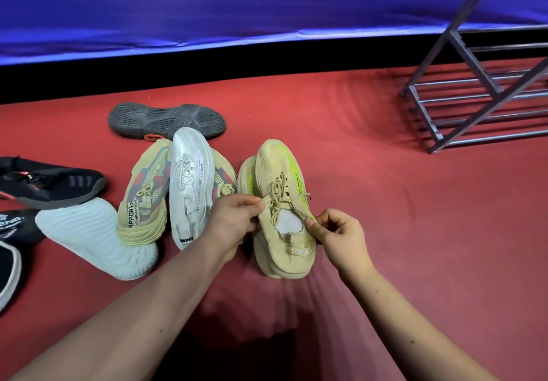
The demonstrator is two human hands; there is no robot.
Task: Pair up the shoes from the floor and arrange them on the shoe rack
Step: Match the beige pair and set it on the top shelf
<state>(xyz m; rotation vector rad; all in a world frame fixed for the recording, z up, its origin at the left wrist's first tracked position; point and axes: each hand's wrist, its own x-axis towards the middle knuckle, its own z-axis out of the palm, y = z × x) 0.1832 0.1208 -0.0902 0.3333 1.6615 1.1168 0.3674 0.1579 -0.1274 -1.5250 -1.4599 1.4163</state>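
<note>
A beige knit sneaker with a neon yellow stripe stands on the red carpet in the middle, with a second matching one half hidden under its left side. My left hand pinches the shoe's collar and lace on the left. My right hand pinches the collar on the right. Left of them lie a white sneaker, two beige sneakers with red and grey panels, an upturned white sole and black shoes. The metal shoe rack stands at the far right.
A grey sole of an overturned shoe lies behind the pile. A blue cloth wall with a black strip below it runs along the back. Bare red carpet lies between the shoes and the rack.
</note>
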